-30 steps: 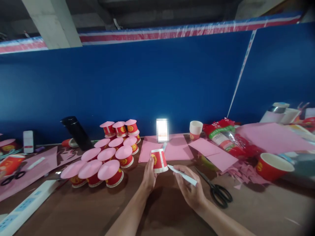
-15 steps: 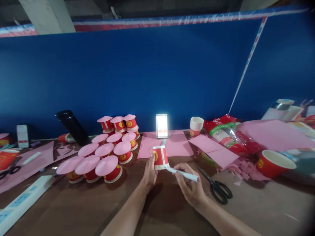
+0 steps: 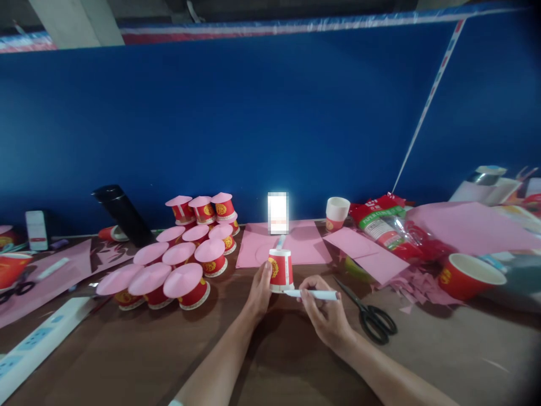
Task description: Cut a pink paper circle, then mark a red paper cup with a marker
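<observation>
Now my left hand [image 3: 261, 290] clasps the near-upright cup [image 3: 281, 272], mouth down. My right hand [image 3: 324, 310] pinches the pen [image 3: 319, 295], pointing left.

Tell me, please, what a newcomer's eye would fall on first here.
Probably the glowing white phone-like screen, upright at the centre before the blue partition. Next, the cluster of red cups with pink cone tops to its left, and the red cup in the left hand, a white pen at its rim.

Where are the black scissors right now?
In the head view, the scissors lie on the brown table, just right of the right hand.
</observation>
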{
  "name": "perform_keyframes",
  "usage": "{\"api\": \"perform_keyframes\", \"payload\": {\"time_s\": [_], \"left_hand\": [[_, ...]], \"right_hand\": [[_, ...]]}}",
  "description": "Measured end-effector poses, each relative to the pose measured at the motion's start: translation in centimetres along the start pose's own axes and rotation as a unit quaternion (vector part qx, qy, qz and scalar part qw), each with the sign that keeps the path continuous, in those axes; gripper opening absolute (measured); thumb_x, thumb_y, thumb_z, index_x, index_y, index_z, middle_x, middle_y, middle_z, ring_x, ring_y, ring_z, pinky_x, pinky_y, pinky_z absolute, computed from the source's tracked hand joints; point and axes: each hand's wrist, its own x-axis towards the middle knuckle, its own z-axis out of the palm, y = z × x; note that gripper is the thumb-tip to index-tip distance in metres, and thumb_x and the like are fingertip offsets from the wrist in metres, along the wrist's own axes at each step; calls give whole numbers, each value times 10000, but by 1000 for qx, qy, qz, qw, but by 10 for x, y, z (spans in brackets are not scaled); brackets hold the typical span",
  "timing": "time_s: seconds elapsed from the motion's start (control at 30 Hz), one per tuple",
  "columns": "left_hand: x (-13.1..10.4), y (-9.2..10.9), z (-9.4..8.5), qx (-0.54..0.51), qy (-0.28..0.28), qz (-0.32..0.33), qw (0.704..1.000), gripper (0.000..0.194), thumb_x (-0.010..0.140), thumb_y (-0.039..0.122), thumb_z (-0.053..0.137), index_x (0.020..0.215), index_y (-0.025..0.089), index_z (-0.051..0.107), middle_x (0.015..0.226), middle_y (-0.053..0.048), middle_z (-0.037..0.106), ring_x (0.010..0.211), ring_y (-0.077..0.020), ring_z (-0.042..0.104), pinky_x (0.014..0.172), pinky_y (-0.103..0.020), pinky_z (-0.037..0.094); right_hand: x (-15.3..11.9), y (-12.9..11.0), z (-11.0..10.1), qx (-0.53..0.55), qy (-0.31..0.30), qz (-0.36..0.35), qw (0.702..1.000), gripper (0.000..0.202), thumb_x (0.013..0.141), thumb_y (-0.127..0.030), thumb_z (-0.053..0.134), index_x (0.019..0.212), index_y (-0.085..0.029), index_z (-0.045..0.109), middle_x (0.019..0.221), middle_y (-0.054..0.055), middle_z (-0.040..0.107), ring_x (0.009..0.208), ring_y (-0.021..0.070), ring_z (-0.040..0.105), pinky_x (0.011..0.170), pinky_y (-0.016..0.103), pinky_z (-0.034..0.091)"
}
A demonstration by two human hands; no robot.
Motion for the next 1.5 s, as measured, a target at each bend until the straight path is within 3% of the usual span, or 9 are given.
{"api": "perform_keyframes", "payload": {"time_s": [0.33,0.83,1.2,1.5], "left_hand": [[-1,-3,-2,1,-29,8,1000,338,771,494,484,772,160,542,656,15,521,558,-97,434,543,-222,347],[-7,10,0,42,-55,13,998,330,802,477,445,763,161,529,654,24,495,552,-86,402,557,-213,342],[-8,15,2,60,-48,16,997,372,780,512,450,759,149,529,658,7,503,557,-98,410,542,-214,351],[-3,2,-2,2,-26,8,1000,337,782,490,468,792,164,555,712,-23,553,600,-127,470,572,-243,381]], "right_hand": [[2,-1,0,-20,-3,-2,1000,110,842,-253,456,767,-179,490,607,-21,500,473,78,369,432,185,297],[1,1,0,-11,-9,13,1000,101,839,-259,462,791,-176,495,627,-16,498,490,84,397,440,185,315],[1,3,2,-11,-4,14,1000,114,831,-267,467,779,-172,501,621,-18,499,479,76,378,427,183,297],[2,2,1,-2,2,21,1000,148,843,-301,451,776,-173,485,612,-12,492,468,81,373,412,189,288]]}}
